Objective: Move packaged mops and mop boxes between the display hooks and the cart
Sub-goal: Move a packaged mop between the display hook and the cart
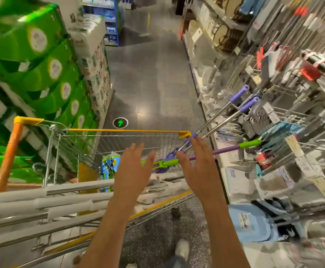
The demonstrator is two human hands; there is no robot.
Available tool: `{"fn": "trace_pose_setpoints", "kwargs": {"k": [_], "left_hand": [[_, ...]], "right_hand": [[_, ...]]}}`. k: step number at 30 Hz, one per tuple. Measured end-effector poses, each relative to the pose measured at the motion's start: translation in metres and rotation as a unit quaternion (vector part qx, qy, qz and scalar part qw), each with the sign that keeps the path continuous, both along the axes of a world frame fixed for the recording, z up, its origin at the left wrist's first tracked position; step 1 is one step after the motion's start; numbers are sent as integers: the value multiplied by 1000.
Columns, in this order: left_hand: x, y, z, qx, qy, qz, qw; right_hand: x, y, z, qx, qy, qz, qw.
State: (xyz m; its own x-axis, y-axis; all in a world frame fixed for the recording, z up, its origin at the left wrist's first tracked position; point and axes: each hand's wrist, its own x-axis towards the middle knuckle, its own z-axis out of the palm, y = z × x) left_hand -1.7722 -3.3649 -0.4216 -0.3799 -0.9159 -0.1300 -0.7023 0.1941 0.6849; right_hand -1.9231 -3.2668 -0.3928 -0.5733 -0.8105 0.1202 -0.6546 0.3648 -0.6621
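Observation:
A wire shopping cart (126, 130) with a yellow rim stands in the aisle below me. Several mops with white and silver handles (41, 202) lie across it toward the left. Purple-and-green mops (227, 149) and two steel-handled ones with purple grips (235, 105) stick out of the cart's far right corner toward the shelving. A blue-and-green mop package (109, 165) stands inside the cart. My left hand (132, 171) and my right hand (198, 167) hover over the cart with fingers spread, holding nothing. The right fingertips are near the purple handles.
Display hooks and wire racks with cleaning tools (285, 105) fill the right side. A light blue bucket (252, 223) sits low on the right. Stacked green boxes (41, 60) line the left. The grey aisle floor (153, 78) runs ahead, with a green arrow marker (120, 123).

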Motion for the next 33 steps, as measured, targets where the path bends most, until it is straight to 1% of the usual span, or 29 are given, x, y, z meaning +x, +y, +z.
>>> {"fn": "trace_pose_setpoints", "kwargs": {"k": [2, 4, 10, 12, 14, 16, 18, 20, 23, 25, 29, 30, 33], "left_hand": [[-15, -13, -17, 65, 36, 30, 997], [-33, -25, -35, 99, 55, 65, 991], [-89, -54, -75, 153, 96, 202, 963], [-105, -61, -93, 168, 107, 243, 949], [-119, -65, -112, 188, 138, 285, 930], [-129, -68, -130, 225, 183, 338, 895], [-138, -69, -146, 277, 250, 391, 841], [-148, -69, -163, 311, 323, 441, 778], [-160, -74, -191, 351, 417, 504, 670], [-167, -78, -207, 376, 453, 527, 613], [-178, -90, -228, 432, 477, 537, 545], [-181, -92, -235, 435, 481, 541, 536], [-181, -96, -253, 439, 475, 555, 524]], "right_hand": [[-18, -20, -15, 16, -7, 19, 1000], [-38, -43, -29, 24, -17, 51, 998], [-107, -116, -68, 74, -27, 153, 985], [-127, -139, -85, 87, -37, 182, 979], [-143, -158, -104, 105, -55, 215, 969], [-153, -175, -127, 136, -68, 246, 957], [-156, -186, -151, 178, -65, 275, 942], [-155, -195, -176, 223, -66, 305, 923], [-151, -204, -213, 276, -80, 340, 896], [-150, -209, -235, 292, -94, 353, 884], [-149, -225, -275, 347, -112, 351, 862], [-149, -228, -284, 362, -117, 347, 857], [-148, -235, -306, 383, -137, 351, 843]]}}
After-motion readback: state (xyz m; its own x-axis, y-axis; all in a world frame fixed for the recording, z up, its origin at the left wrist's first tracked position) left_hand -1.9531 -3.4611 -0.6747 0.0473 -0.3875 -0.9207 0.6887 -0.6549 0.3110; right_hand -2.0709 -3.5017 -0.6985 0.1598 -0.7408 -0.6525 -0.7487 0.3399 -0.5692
